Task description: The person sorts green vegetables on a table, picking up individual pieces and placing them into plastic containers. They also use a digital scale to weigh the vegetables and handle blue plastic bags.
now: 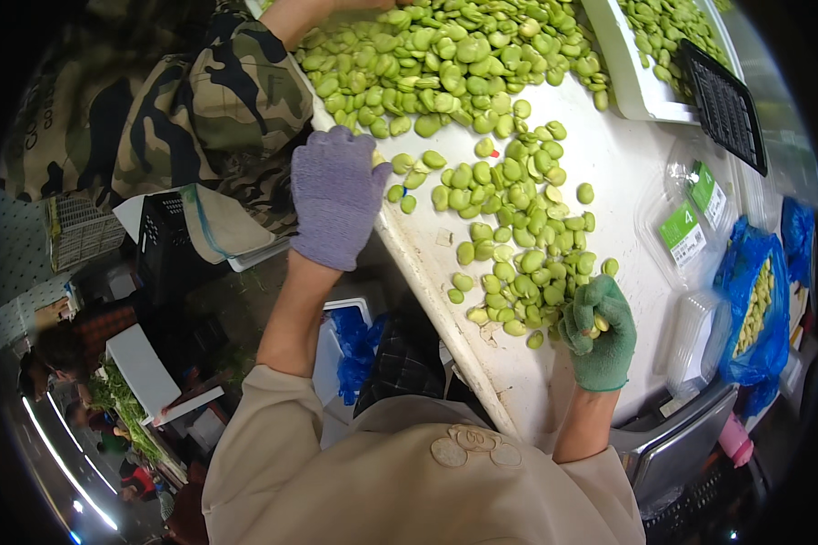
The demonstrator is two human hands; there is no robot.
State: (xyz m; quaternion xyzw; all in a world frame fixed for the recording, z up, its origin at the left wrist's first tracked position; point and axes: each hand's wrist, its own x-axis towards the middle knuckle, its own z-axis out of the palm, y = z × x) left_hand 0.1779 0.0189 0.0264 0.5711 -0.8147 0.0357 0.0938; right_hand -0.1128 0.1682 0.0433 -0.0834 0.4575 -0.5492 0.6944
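My left hand (337,194), in a purple knit glove, rests at the near edge of the white table (436,293), its fingers close together and no object visible in it. In a green knit glove, my right hand (598,330) is curled around a few shelled broad beans (596,325) at the lower end of a loose spread of beans (525,218). A larger heap of green broad beans (450,58) covers the table's far part, joined to the spread.
A white foam box of beans (627,88) and a black tray (726,105) stand far right. Clear plastic containers (688,225), a blue bag with beans (756,306) and a metal-topped scale (685,443) lie along the right. A co-worker's camouflage sleeve (245,88) reaches in at upper left.
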